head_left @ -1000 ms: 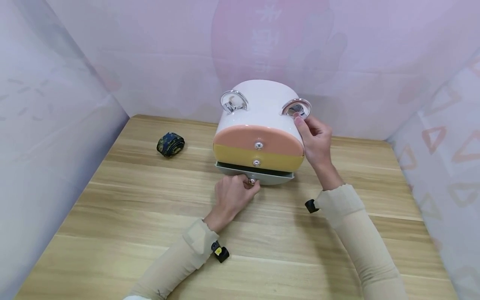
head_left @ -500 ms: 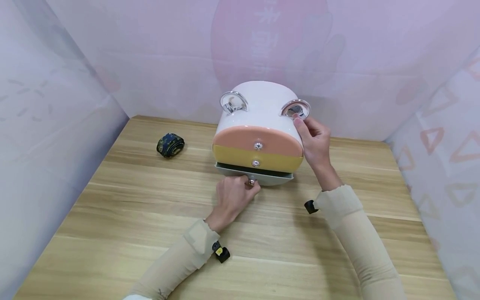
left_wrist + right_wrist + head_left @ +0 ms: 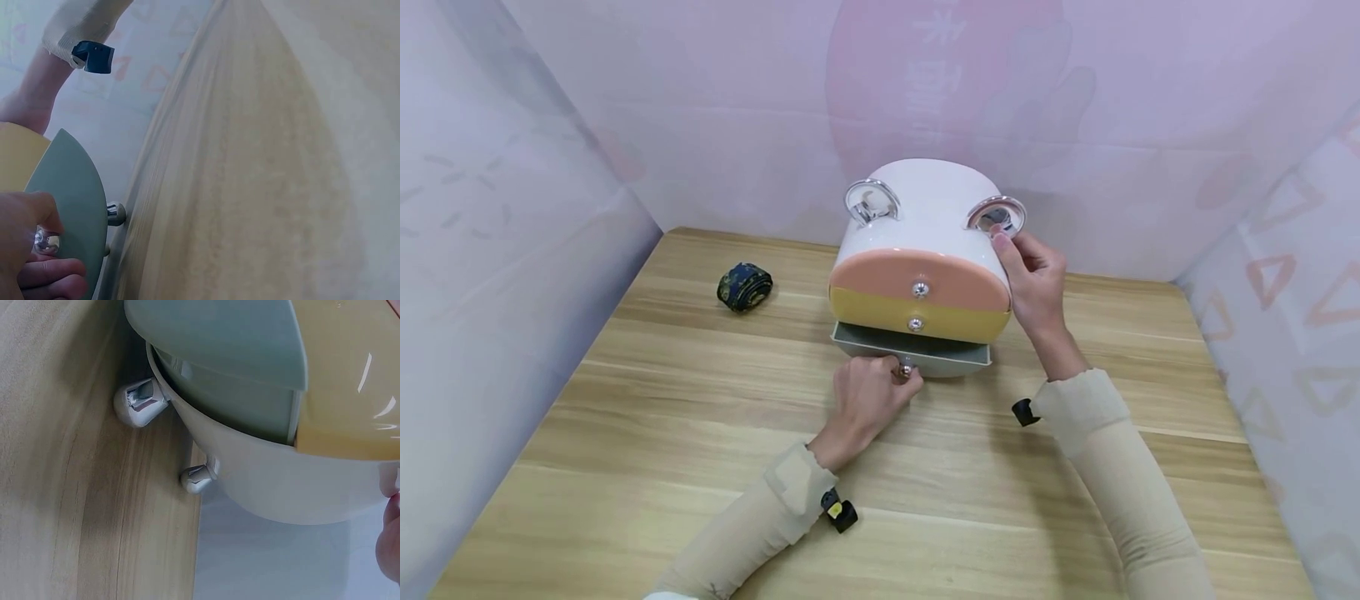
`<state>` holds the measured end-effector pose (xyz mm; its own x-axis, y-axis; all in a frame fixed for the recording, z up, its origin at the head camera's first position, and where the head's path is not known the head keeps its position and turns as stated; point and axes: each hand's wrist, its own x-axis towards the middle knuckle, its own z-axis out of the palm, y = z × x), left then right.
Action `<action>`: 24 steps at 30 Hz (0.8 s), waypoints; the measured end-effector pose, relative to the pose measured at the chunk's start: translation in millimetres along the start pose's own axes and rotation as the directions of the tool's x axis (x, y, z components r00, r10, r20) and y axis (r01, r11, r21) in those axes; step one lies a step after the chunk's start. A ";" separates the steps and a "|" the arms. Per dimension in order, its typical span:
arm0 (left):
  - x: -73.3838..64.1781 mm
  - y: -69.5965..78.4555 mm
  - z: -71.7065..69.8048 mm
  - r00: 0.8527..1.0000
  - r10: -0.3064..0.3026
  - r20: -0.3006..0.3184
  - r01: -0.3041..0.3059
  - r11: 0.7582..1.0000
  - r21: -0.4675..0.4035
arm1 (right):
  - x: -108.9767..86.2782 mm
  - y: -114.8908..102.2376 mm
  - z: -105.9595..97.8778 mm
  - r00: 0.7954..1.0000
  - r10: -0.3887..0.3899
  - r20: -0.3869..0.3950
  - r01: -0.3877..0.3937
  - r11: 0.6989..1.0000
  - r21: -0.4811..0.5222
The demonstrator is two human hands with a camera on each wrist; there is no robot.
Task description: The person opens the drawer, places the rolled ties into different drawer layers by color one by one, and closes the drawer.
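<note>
A small white drawer box (image 3: 928,196) stands at the back of the table, with a peach front on top, a yellow one in the middle and a grey-green drawer (image 3: 951,365) at the bottom. That bottom drawer is pulled partly out. My left hand (image 3: 867,398) pinches its round silver knob (image 3: 47,242) between thumb and fingers. On the box's right side, my right hand (image 3: 1037,279) grips beside the silver ear (image 3: 1000,215), the thumb at the ear's base. Its other fingers are partly hidden. Silver feet (image 3: 140,403) of the box show in the right wrist view.
To the left of the box lies a dark blue patterned roll (image 3: 745,287) of cloth or ribbon. A second silver ear (image 3: 872,202) rises from the box's left top. Printed curtains (image 3: 737,125) hang behind the wooden table (image 3: 700,467) and along both its sides.
The bottom drawer has slid a little further out towards me, and my left hand has come along with it on the knob. My right hand keeps its hold on the box.
</note>
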<state>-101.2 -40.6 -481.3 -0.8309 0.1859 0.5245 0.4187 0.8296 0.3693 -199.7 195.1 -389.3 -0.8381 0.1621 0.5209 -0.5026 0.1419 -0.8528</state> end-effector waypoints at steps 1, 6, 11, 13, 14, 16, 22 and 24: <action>-0.6 0.6 -0.9 1.000 -0.002 0.005 0.002 1.000 0.001 | 0.1 -0.3 -0.1 1.000 -0.002 -0.002 0.002 1.000 0.001; -5.0 2.8 -5.4 1.000 -0.002 0.022 0.002 1.000 0.010 | -0.3 -2.9 0.2 1.000 0.000 -0.004 0.000 1.000 0.001; -10.1 5.2 -9.9 0.999 0.009 0.036 -0.010 1.000 0.019 | -0.7 -2.6 0.7 1.000 0.020 -0.007 -0.020 1.000 0.018; -11.9 6.1 -11.4 0.999 0.013 0.047 -0.013 1.000 0.018 | -0.4 -2.1 1.3 1.000 0.026 -0.011 -0.026 0.999 0.037; -12.6 6.3 -12.1 0.999 0.013 0.053 -0.014 1.000 0.020 | -0.3 -2.0 1.7 1.000 0.027 -0.013 -0.026 0.999 0.045; -14.1 6.8 -13.2 0.998 0.011 0.058 -0.012 1.000 0.019 | 0.0 -0.8 1.7 1.000 0.021 -0.013 -0.021 0.999 0.045; -18.3 8.1 -15.9 0.998 0.025 0.057 -0.027 0.999 0.027 | -0.6 -1.6 1.6 1.000 0.002 -0.015 -0.002 1.000 0.025; -19.8 8.7 -17.1 0.998 0.028 0.059 -0.029 0.999 0.026 | -0.8 -2.0 1.6 1.000 -0.002 -0.015 0.003 1.000 0.025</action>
<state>-74.8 -46.1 -475.4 -0.8391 0.2392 0.4887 0.4330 0.8373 0.3337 -198.4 193.1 -388.1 -0.8337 0.1761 0.5234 -0.5100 0.1182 -0.8520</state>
